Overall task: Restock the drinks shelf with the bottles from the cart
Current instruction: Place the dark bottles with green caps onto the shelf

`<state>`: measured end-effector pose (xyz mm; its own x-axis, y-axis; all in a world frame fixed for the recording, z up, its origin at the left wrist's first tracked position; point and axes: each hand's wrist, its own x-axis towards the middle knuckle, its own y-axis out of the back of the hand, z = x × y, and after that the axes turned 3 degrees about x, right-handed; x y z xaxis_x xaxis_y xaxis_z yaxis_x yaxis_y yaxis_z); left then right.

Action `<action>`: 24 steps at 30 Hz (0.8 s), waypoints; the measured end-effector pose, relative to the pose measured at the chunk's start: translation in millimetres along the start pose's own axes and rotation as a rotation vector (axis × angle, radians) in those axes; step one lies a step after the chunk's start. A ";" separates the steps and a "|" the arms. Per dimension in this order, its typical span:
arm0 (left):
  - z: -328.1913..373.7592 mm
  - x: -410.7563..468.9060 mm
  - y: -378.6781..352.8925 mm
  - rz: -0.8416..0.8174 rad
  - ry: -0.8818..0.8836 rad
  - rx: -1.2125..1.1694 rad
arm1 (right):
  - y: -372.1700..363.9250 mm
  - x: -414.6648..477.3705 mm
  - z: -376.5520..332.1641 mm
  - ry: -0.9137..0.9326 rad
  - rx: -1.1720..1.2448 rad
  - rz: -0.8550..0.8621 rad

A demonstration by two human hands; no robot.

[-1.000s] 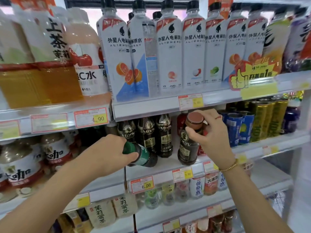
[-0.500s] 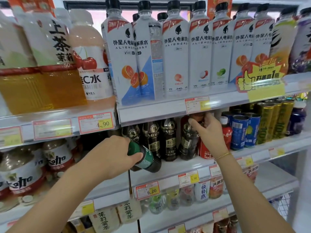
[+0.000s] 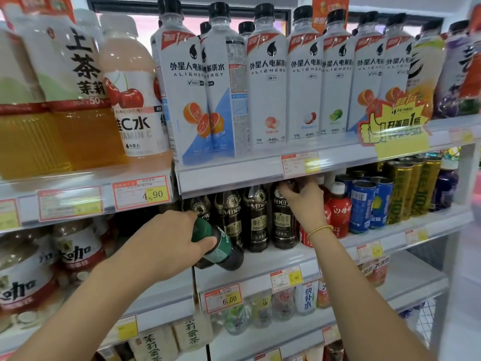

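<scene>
Grips a green-capped bottle (image 3: 221, 252) in the left hand (image 3: 166, 246), with fingers (image 3: 187, 216) and thumb wrapped round its neck and shoulder. Holds it tilted, base toward the middle shelf (image 3: 286, 259), low over the front edge and just beside the leftmost of the dark coffee bottles (image 3: 256, 220). Cannot tell whether it touches. Probably parks it there in waiting, close to a slot yet clear of the row. Reaches with the right hand (image 3: 303, 204) up under the lip of the upper shelf (image 3: 234, 178), fingers curled over the top of the rightmost coffee bottle (image 3: 282, 217), near a red bottle (image 3: 339, 212). Likely takes it by the cap for want of room under that lip, and to steer it upright into line. Hides the cap itself, so cannot confirm how firm the grip is.
</scene>
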<state>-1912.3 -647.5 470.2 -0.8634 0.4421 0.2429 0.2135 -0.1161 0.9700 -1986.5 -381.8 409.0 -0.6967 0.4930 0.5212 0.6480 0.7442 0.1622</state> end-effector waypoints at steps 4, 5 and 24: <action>0.1 0.2 0.0 -0.007 0.009 -0.018 | -12.7 -12.1 10.5 0.023 -0.122 0.061; -0.7 -0.2 -0.3 -0.008 0.015 -0.022 | -12.6 -15.4 12.8 0.020 -0.128 0.070; -3.9 -2.3 -1.8 -0.065 0.059 -0.044 | -14.2 -68.0 39.4 -0.074 -0.494 -0.058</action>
<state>-1912.5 -651.8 467.9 -0.9006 0.3967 0.1775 0.1371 -0.1282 0.9822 -1960.5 -408.2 338.2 -0.7445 0.5007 0.4417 0.6632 0.4776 0.5763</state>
